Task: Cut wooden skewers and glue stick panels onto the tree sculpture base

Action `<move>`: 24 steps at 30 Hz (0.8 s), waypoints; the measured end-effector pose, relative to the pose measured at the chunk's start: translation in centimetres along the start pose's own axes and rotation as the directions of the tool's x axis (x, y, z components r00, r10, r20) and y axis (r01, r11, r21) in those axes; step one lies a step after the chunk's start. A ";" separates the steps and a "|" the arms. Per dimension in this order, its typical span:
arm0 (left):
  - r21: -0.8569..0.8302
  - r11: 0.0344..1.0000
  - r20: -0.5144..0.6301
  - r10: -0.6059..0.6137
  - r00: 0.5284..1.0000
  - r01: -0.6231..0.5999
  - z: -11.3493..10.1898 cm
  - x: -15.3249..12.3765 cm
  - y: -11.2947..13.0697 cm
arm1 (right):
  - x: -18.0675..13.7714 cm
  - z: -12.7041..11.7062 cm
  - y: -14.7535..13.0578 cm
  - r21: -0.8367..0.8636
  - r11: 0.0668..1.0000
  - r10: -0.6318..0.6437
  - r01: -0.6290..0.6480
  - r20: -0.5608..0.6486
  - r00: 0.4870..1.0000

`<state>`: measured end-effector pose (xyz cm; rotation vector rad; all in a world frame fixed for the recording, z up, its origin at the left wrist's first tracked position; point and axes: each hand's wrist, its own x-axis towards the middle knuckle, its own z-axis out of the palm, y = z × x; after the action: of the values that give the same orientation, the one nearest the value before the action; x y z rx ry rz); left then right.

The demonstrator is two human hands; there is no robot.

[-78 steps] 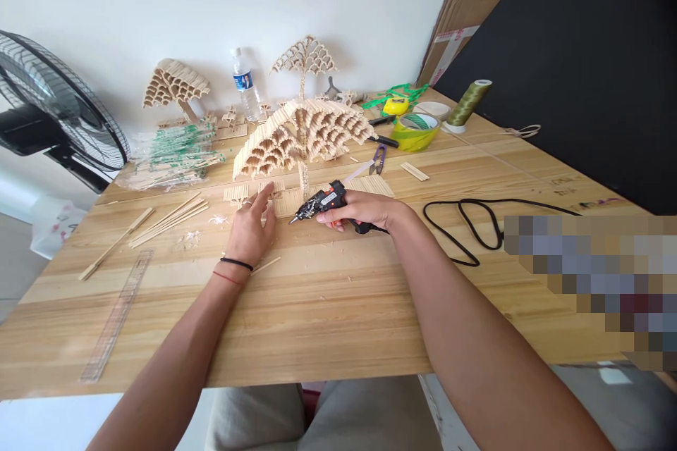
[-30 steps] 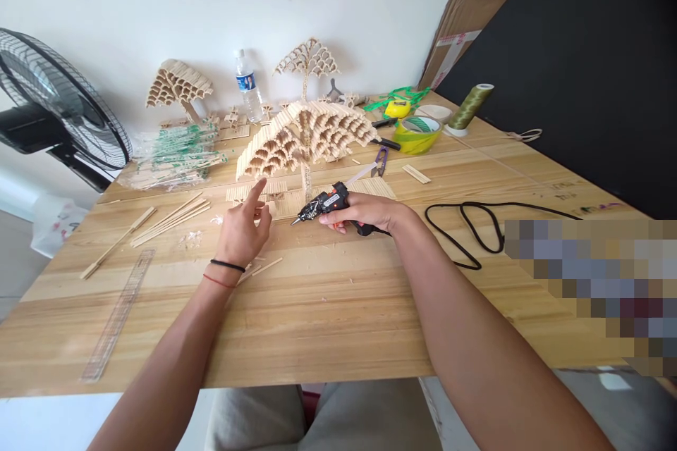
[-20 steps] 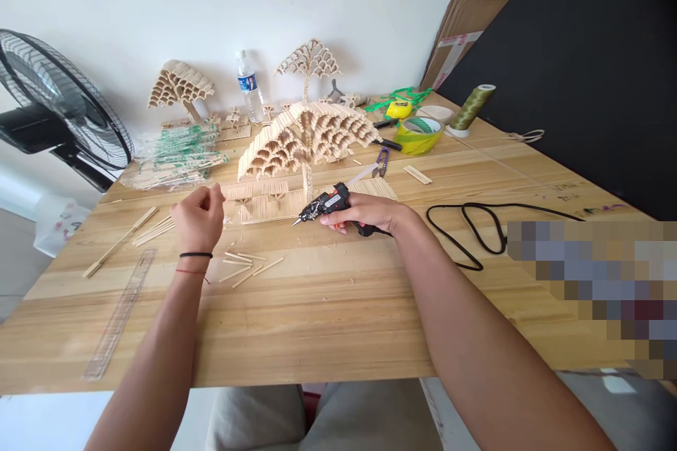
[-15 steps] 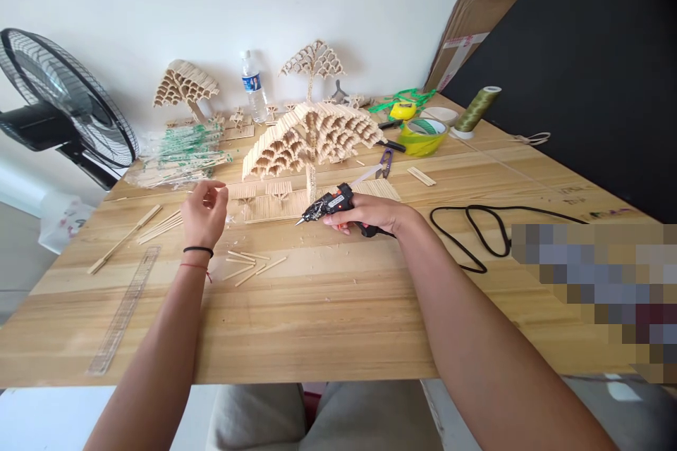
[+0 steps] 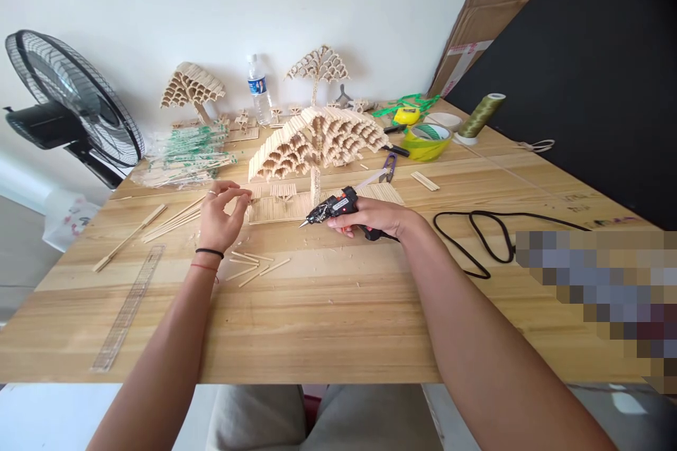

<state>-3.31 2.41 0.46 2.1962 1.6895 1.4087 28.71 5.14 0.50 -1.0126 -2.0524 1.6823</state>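
My left hand has thumb and forefinger pinched together at the left end of a stick-built base. The fingertips overlap a small stick table there and partly hide it; I cannot make out what is between them. A second small stick table stands just to the right. My right hand is wrapped around a black hot glue gun, its metal nozzle pointing left and down in front of the base. From that base rises a tree model with a broad canopy of short sticks.
Loose sticks and a clear ruler lie near me. Two more tree models, a water bottle and bagged sticks stand behind. Tape, purple snips and thread are at right, with the gun's black cord. A fan is left.
My left hand has moved right, from above the loose sticks to the small stick table at the base's left end. My right hand keeps the glue gun in nearly the same place.
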 end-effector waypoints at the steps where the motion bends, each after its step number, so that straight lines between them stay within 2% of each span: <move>1: 0.010 1.000 0.010 0.008 1.000 -0.008 0.1 -0.1 0.0 | 0.0 0.0 0.0 -0.007 1.000 0.001 -0.001 0.001 1.000; 6: 0.034 0.999 0.008 0.023 1.000 -0.023 0.2 -0.1 0.0 | 0.2 -0.1 0.5 0.005 1.000 0.002 -0.003 0.005 1.000; 10: 0.093 0.989 -0.021 0.116 0.993 -0.113 0.4 -0.4 0.7 | 0.2 -0.1 0.6 0.016 1.000 0.004 -0.003 -0.009 1.000; 14: 0.206 0.954 0.095 0.203 0.975 -0.219 1.0 -0.9 2.1 | 0.1 0.0 0.3 0.028 1.000 0.011 -0.011 -0.011 1.000; 18: 0.237 0.927 0.220 0.239 0.946 -0.290 1.6 -1.2 3.0 | 0.1 0.0 0.3 0.030 1.000 0.006 -0.006 0.004 1.000; 24: 0.239 0.927 0.279 0.219 0.935 -0.288 1.9 -1.2 3.0 | 0.2 -0.1 0.5 0.026 1.000 0.010 -0.010 -0.008 1.000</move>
<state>0.18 1.16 0.18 2.6954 1.6434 0.9222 28.74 5.36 0.04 -1.0216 -2.0186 1.7021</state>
